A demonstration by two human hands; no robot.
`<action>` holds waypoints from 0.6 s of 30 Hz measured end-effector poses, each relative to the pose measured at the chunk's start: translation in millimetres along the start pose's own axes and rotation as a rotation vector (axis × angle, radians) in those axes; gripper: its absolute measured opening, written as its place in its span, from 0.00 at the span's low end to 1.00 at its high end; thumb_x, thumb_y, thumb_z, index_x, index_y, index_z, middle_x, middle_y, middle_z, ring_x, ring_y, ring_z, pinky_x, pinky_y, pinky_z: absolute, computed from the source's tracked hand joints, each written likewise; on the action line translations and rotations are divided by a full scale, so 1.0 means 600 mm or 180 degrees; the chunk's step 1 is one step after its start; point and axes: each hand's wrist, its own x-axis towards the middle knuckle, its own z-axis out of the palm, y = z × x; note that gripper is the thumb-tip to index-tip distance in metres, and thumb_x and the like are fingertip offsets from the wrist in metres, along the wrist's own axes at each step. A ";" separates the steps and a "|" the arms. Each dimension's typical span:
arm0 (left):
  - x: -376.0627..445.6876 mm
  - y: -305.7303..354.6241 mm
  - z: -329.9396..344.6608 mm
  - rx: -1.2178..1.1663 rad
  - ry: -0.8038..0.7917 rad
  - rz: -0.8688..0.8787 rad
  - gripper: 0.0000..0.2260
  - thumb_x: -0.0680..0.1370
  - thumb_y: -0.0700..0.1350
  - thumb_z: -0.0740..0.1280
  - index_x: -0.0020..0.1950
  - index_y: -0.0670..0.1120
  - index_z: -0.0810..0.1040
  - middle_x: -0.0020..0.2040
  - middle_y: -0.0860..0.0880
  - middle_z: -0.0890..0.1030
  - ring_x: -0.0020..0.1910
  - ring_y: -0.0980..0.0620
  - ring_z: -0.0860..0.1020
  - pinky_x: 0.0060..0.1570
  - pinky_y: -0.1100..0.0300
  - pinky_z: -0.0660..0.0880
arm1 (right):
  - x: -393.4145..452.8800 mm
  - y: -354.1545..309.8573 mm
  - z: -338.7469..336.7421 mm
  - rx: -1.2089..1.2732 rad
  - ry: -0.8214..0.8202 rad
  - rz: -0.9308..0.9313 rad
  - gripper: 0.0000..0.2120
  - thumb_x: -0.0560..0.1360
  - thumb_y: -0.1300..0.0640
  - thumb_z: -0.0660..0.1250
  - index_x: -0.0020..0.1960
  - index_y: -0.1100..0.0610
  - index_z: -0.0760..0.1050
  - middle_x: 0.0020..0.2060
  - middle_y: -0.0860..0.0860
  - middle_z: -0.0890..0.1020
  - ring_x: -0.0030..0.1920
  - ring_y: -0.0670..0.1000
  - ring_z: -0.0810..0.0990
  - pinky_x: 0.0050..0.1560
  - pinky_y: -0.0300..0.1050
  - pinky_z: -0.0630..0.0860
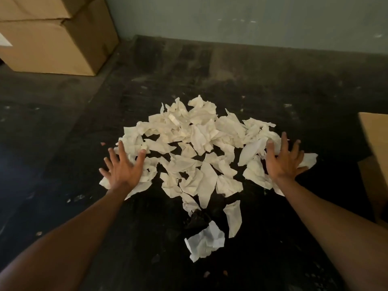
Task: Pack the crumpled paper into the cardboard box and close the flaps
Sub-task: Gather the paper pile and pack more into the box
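Note:
A loose pile of crumpled white paper (197, 143) lies spread on the dark floor in the middle of the view. My left hand (123, 166) rests palm down with fingers spread on the pile's left edge. On the pile's right edge sits my right hand (283, 158), also flat with fingers apart. Neither hand holds anything. One crumpled piece (206, 240) lies apart, nearer to me. A brown cardboard box (375, 143) is cut off at the right edge; only a flap and part of a wall show.
Two closed cardboard boxes (54, 34) are stacked at the far left by a grey-green wall (252, 17). The floor (63, 143) is dark, scuffed and dotted with small scraps.

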 end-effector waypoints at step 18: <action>-0.028 0.105 0.000 -0.0050 0.0550 0.1237 0.33 0.76 0.69 0.50 0.77 0.54 0.57 0.72 0.42 0.62 0.70 0.41 0.60 0.67 0.41 0.63 | -0.107 -0.129 -0.021 -0.0582 -0.0509 -0.1861 0.26 0.77 0.32 0.45 0.64 0.43 0.70 0.59 0.52 0.78 0.54 0.56 0.79 0.50 0.53 0.78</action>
